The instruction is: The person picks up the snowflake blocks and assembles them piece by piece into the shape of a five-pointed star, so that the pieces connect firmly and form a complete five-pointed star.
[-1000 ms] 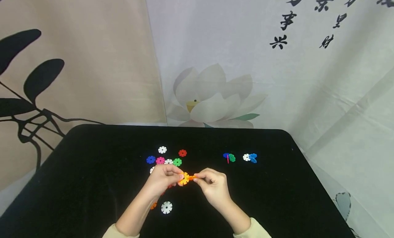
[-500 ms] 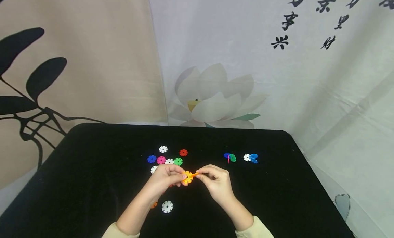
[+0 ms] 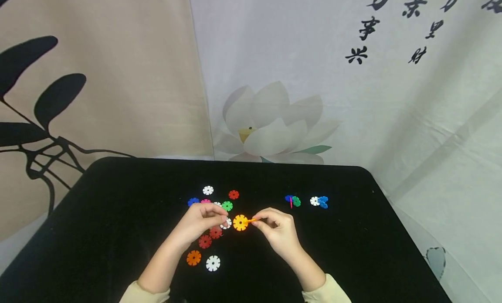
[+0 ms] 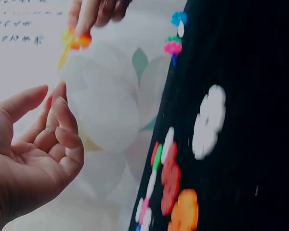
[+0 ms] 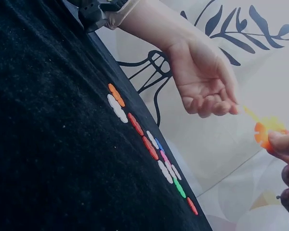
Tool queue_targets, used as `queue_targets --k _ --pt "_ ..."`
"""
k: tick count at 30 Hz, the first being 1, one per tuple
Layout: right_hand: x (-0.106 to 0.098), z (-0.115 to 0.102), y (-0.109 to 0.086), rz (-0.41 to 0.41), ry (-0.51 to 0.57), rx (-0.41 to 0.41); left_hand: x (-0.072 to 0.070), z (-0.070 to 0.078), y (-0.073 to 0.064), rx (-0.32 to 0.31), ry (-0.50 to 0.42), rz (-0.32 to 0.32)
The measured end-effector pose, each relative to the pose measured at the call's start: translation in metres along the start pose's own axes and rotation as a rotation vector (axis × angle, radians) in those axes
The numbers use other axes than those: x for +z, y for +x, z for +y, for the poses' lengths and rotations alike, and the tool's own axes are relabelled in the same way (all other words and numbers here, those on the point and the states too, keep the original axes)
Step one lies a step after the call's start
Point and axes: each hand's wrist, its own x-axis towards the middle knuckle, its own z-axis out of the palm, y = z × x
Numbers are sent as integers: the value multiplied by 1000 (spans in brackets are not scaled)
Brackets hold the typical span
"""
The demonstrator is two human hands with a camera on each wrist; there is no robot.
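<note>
Two joined snowflake discs, a yellow one (image 3: pixel 240 222) and an orange one (image 5: pixel 265 134), hang above the table at an angle to each other. My right hand (image 3: pixel 279 234) pinches the orange disc between thumb and fingers, while the yellow one sticks out to the left. Just left of the yellow disc is my left hand (image 3: pixel 201 224), holding nothing. In the left wrist view, that hand's thumb stands apart from its loosely bent fingers (image 4: pixel 62 115), and a gap separates them from the yellow disc (image 4: pixel 65 55).
Loose discs lie on the black table (image 3: pixel 117 216) below my left hand, among them red (image 3: pixel 205 241), orange (image 3: pixel 194 258), white (image 3: pixel 213 263) and green (image 3: pixel 227 205). Farther right lie a blue, green and pink joined piece (image 3: pixel 296 201) and a white and blue one (image 3: pixel 322 202).
My left hand has let go of the yellow disc and drawn back to the left, uncovering red, orange and white discs. My right hand keeps hold of the joined discs.
</note>
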Motion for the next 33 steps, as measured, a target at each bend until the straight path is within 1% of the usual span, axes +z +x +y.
queue_targets --k 2,5,8,10,12,14,17,19,22,25,30,33 --pt "-1 0 0 0 -10 15 -8 -6 1 3 28 45" --pt "-2 0 1 7 -24 30 -25 -20 3 -8 90 147" --pt "-4 1 1 16 -33 29 -40 -34 4 -43 173 254" --pt "-5 2 1 19 -36 24 -48 -43 4 -74 219 287" --pt "-6 2 1 19 -34 23 -53 -50 4 -99 251 285" --pt "-7 2 2 16 -30 24 -55 -56 5 -125 271 263" --pt "-8 1 2 12 -26 24 -54 -62 7 -165 312 250" --pt "-9 1 3 11 -25 27 -52 -65 8 -189 351 259" --pt "-10 0 3 11 -20 31 -47 -66 9 -201 408 275" --pt "-12 0 3 12 -11 30 -45 -67 9 -199 452 279" --pt "-15 1 4 7 14 31 -43 -67 9 -200 479 275" --pt "-17 1 5 -6 46 37 -43 -66 9 -204 477 280"
